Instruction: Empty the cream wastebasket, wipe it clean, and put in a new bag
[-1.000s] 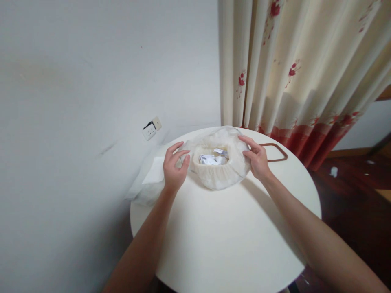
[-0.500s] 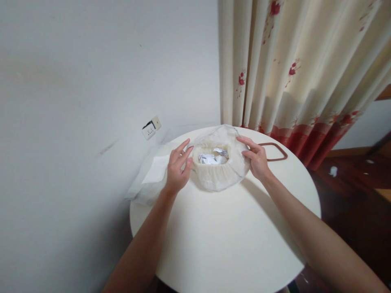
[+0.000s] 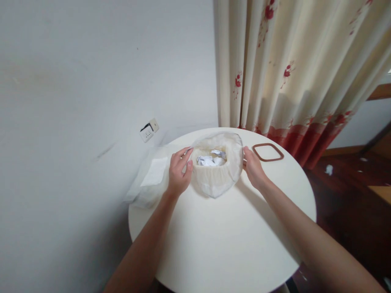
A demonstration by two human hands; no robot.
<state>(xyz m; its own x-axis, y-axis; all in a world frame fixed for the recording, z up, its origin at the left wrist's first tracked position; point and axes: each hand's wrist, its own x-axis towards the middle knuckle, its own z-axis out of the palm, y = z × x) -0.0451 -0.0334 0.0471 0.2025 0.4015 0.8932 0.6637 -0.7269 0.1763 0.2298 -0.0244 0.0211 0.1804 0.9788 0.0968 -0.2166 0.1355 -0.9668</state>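
Observation:
A whitish, translucent plastic bag is folded outward over the rim of a container, hanging loose around it. Crumpled white paper lies inside the opening; the bag hides the container's body. My left hand holds the bag's edge on the left side, thumb below and fingers above. On the opposite side, my right hand grips the bag's edge, with its fingertips partly hidden behind the film. A brown rounded-square ring lies flat on the table, just beyond my right hand.
The round white table stands against a white wall with a socket. Another translucent plastic bag with a white patch lies at the table's left edge. A floral curtain hangs behind, and paper scraps lie on the dark floor.
My right hand has shifted slightly left and down, drawing the bag's right side down and inward. The brown ring now shows fully. My left hand stays at the left edge.

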